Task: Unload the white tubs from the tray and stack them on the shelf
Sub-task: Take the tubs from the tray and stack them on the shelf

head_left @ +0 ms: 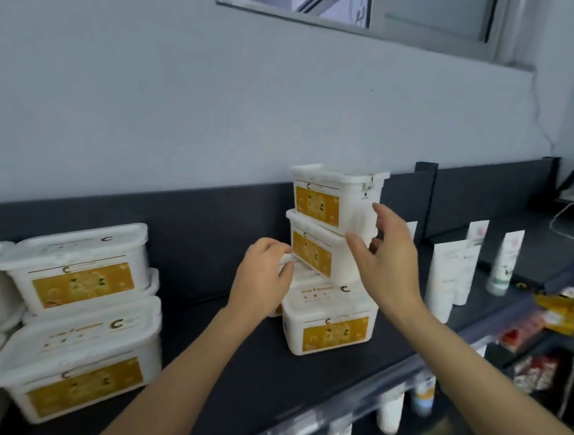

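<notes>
Three white tubs stacked mid-shelf (225, 361), labels turned to its front edge.
The middle tub (312, 252) and top tub (332, 199) are tilted on the bottom tub (330, 329), long axes along the shelf. The middle tub's left end is gripped by the left hand (261, 275); the right ends are touched by the spread right hand (388, 263). Tubes (446, 275) are stood just right.

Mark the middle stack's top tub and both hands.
top tub (317, 207), head view, its orange label.
left hand (262, 275), head view, back of the hand.
right hand (391, 256), head view, back of the hand.
</notes>
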`<state>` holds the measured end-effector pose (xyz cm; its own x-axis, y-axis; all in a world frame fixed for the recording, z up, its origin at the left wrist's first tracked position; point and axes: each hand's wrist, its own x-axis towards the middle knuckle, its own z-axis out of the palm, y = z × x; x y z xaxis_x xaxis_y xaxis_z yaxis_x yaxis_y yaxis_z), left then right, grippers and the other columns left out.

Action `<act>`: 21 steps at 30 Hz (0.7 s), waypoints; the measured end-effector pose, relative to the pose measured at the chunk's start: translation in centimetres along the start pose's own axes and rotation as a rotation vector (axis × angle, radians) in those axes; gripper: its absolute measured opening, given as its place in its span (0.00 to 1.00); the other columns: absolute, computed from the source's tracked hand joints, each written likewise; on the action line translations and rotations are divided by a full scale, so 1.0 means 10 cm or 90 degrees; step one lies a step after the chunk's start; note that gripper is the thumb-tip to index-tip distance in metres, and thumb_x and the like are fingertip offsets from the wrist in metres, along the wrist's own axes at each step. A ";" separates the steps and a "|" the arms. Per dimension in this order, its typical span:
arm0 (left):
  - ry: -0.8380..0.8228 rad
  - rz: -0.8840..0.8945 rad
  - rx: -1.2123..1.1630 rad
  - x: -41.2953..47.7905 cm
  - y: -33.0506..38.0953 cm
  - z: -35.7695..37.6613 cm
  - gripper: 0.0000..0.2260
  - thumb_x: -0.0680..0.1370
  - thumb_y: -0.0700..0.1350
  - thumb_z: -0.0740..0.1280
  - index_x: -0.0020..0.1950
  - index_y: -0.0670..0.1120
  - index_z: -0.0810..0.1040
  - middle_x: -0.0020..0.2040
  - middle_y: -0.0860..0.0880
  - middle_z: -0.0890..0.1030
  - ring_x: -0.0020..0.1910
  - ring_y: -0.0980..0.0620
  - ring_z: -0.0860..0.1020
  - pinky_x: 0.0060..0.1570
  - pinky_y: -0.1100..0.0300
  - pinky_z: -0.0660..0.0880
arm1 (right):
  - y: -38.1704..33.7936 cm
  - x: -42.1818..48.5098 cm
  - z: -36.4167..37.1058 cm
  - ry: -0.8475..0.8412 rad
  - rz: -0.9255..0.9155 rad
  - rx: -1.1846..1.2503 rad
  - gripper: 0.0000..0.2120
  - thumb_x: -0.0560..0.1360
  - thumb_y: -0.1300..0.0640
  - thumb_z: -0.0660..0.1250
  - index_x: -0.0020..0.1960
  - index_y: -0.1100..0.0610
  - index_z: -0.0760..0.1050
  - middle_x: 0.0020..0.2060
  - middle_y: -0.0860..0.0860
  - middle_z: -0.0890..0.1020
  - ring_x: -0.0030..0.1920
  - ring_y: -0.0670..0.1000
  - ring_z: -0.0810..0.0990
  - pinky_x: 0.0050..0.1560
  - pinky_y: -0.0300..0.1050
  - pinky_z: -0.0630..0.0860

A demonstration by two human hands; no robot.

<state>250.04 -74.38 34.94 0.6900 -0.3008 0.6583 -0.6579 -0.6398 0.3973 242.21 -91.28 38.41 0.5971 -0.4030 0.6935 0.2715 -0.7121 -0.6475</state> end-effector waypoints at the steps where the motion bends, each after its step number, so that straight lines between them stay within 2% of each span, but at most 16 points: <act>1: -0.001 0.001 -0.004 0.05 0.04 0.02 0.12 0.78 0.44 0.64 0.61 0.46 0.78 0.58 0.51 0.75 0.57 0.55 0.73 0.54 0.65 0.67 | -0.01 0.12 -0.04 0.010 0.000 0.001 0.30 0.75 0.53 0.69 0.74 0.55 0.62 0.70 0.52 0.69 0.69 0.50 0.68 0.68 0.53 0.70; 4: -0.002 -0.011 -0.019 0.27 0.14 0.06 0.13 0.78 0.45 0.65 0.62 0.47 0.77 0.58 0.51 0.76 0.56 0.57 0.73 0.52 0.67 0.66 | -0.07 0.49 -0.09 0.011 0.027 0.020 0.38 0.73 0.52 0.72 0.76 0.55 0.56 0.73 0.54 0.64 0.73 0.52 0.62 0.69 0.47 0.63; 9: -0.041 -0.086 -0.083 0.89 0.24 0.07 0.12 0.77 0.47 0.66 0.60 0.48 0.78 0.57 0.51 0.78 0.56 0.53 0.76 0.53 0.60 0.72 | 0.00 0.79 0.07 -0.041 0.035 0.012 0.47 0.69 0.48 0.75 0.77 0.55 0.51 0.73 0.59 0.59 0.72 0.56 0.61 0.62 0.42 0.62; 12: -0.049 -0.175 -0.187 1.16 0.28 0.09 0.17 0.77 0.45 0.67 0.66 0.46 0.73 0.56 0.52 0.76 0.54 0.55 0.73 0.50 0.61 0.70 | 0.11 0.88 0.16 -0.040 0.034 -0.008 0.50 0.66 0.44 0.76 0.77 0.54 0.51 0.71 0.59 0.60 0.69 0.58 0.63 0.58 0.43 0.64; 14: -0.047 -0.258 -0.276 1.29 0.25 0.15 0.23 0.76 0.41 0.66 0.70 0.45 0.67 0.61 0.49 0.74 0.58 0.53 0.72 0.51 0.59 0.70 | 0.17 0.91 0.18 -0.046 0.044 0.006 0.50 0.65 0.43 0.76 0.77 0.52 0.51 0.70 0.58 0.61 0.67 0.57 0.67 0.58 0.45 0.67; 16: -0.036 -0.307 -0.352 1.37 0.17 0.19 0.27 0.76 0.38 0.66 0.74 0.46 0.63 0.69 0.45 0.71 0.65 0.48 0.71 0.55 0.56 0.71 | 0.20 0.94 0.18 -0.055 0.037 0.010 0.49 0.65 0.44 0.76 0.76 0.51 0.52 0.69 0.58 0.63 0.66 0.56 0.68 0.58 0.47 0.70; 18: -0.030 -0.291 -0.396 1.41 0.08 0.24 0.28 0.75 0.36 0.66 0.74 0.49 0.64 0.68 0.47 0.73 0.66 0.49 0.72 0.56 0.57 0.74 | 0.22 0.95 0.16 -0.061 0.028 0.011 0.49 0.65 0.43 0.76 0.76 0.50 0.52 0.68 0.57 0.64 0.65 0.56 0.69 0.57 0.48 0.70; 21: -0.030 -0.241 -0.404 1.44 0.09 0.23 0.22 0.74 0.35 0.65 0.67 0.49 0.72 0.59 0.49 0.80 0.59 0.53 0.78 0.47 0.63 0.76 | 0.21 0.97 0.15 -0.054 0.024 0.027 0.50 0.63 0.43 0.77 0.76 0.50 0.53 0.66 0.56 0.67 0.65 0.55 0.68 0.58 0.49 0.70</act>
<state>260.12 -80.92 43.27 0.9069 -0.1809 0.3805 -0.4106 -0.1776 0.8943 249.76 -95.85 43.30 0.6683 -0.3777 0.6409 0.2790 -0.6713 -0.6867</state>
